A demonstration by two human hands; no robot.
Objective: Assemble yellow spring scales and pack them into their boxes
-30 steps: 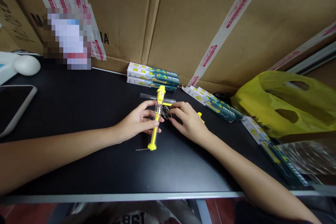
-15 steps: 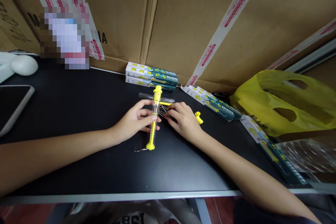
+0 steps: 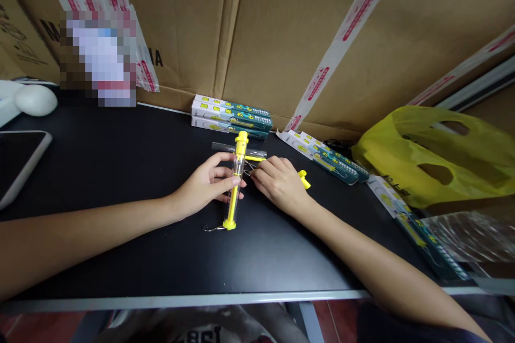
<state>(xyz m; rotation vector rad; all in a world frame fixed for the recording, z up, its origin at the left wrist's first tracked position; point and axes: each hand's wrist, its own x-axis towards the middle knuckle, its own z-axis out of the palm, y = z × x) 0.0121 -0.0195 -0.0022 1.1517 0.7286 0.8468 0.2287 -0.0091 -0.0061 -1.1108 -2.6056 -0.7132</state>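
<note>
My left hand [image 3: 211, 179] is closed around a spring scale [image 3: 233, 193], a clear tube with yellow end caps and a yellow inner rod. The scale is held upright but slightly tilted, and a thin metal hook [image 3: 213, 228] sticks out at its lower end. My right hand [image 3: 279, 179] is over several thin wire hooks [image 3: 249, 167] on the table, its fingers curled together; the fingertips are hidden, so what they grip cannot be made out. Behind the scale lie a loose clear tube [image 3: 221, 147] and a yellow rod [image 3: 257, 158]. Small yellow caps [image 3: 304, 179] are beside my right hand.
Printed spring scale boxes [image 3: 231, 116] are stacked at the back, with more boxes [image 3: 322, 155] to the right and another [image 3: 418, 230] near the right edge. A yellow plastic bag [image 3: 386, 155] lies there too. A phone-like device [image 3: 20, 163] rests left. Cardboard [image 3: 273, 37] walls the back.
The fingers of my right hand have curled in and lowered a little over the wire hooks. My left hand and the spring scale have stayed nearly still.
</note>
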